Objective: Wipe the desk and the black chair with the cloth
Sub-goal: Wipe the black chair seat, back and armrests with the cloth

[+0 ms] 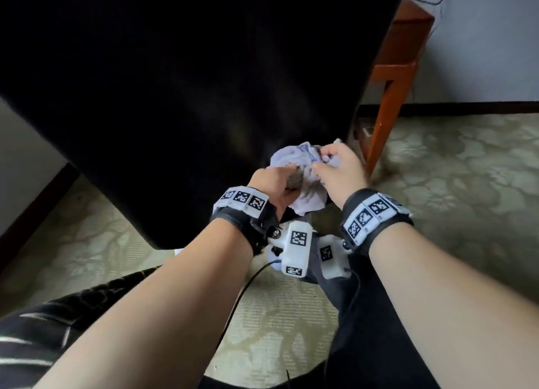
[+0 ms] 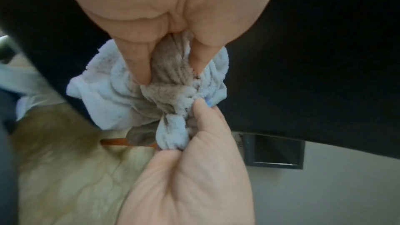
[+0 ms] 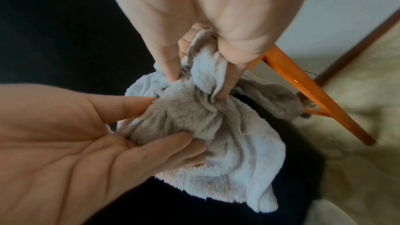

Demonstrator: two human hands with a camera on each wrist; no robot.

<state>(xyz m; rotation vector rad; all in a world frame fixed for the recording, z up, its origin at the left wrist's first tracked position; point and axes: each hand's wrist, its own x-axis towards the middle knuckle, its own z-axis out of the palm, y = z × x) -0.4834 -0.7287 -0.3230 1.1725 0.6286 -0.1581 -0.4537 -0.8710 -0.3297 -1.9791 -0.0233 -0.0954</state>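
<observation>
Regathering the cloth against the black chair.
Both hands pinched its folds; a loose pinch might drop it.

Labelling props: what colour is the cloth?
Pale blue-white, with grey-brown patches; the cloth shows best in the right wrist view.

Cloth: pale blue-grey terry, crumpled, bunched at frame centre against the chair, which is black and fills the upper left.
</observation>
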